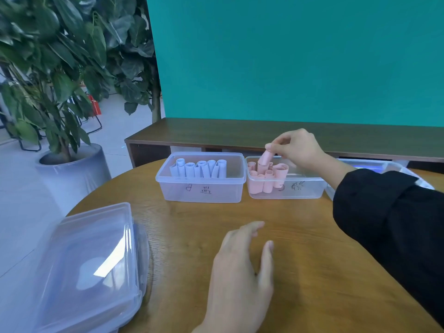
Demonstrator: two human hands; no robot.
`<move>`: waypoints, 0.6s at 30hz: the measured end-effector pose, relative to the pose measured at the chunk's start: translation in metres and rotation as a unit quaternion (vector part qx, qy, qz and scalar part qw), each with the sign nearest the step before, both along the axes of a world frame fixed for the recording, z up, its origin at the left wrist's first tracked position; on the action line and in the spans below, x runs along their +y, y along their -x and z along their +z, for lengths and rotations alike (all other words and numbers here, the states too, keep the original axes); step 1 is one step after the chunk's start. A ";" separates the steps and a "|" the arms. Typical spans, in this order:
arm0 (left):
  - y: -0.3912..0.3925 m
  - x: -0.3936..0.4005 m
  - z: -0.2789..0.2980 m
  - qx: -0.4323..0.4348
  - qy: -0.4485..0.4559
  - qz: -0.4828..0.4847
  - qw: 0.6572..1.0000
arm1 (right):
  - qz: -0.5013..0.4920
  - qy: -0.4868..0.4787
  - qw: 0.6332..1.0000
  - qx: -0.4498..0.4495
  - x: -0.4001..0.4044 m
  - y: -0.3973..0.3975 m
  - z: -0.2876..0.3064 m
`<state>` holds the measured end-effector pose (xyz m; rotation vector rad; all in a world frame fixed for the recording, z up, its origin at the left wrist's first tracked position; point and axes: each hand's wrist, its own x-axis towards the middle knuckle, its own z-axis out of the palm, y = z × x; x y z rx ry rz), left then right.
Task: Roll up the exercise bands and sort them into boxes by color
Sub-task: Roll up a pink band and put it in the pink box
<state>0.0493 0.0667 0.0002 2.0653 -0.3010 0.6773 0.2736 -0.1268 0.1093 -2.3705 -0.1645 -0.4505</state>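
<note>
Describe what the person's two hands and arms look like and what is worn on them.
Both hands are bare: no gloves, rings or watch show. The right hand comes out of a long, loose black sleeve that covers the forearm to just above the wrist, its cloth creased in folds. The left hand shows to the wrist only; no sleeve or cuff is in view there.

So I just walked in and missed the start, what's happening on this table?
A person is sorting rolled exercise bands by color. The right hand pinches a pink roll above the pink box, which already holds several pink rolls. The blue box beside it holds blue rolls. The left hand is open over the table, holding nothing.
</note>
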 end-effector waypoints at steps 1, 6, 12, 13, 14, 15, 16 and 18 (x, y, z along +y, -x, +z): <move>0.000 0.000 0.000 -0.001 0.000 -0.002 1.000 | -0.002 -0.006 1.000 0.004 -0.004 0.000 0.000; 0.000 0.000 -0.001 -0.005 0.000 -0.004 1.000 | -0.019 -0.002 1.000 0.011 -0.027 0.005 0.003; 0.000 0.001 -0.001 0.001 0.002 0.000 1.000 | -0.008 0.047 0.997 0.055 -0.038 0.012 -0.002; 0.000 0.001 -0.002 0.002 0.001 0.000 1.000 | -0.001 0.044 0.997 0.058 -0.037 0.013 -0.002; 0.000 0.001 -0.002 0.004 0.002 -0.001 1.000 | 0.005 0.037 0.998 0.055 -0.037 0.014 -0.001; 0.000 0.001 -0.002 0.006 0.002 -0.001 1.000 | 0.009 0.029 0.998 0.047 -0.036 0.015 0.000; 0.000 0.001 -0.001 0.007 0.003 -0.001 1.000 | 0.010 0.022 0.999 0.034 -0.035 0.016 0.001; 0.000 0.001 -0.001 0.007 0.004 -0.001 1.000 | 0.010 0.019 1.000 0.004 -0.034 0.017 0.002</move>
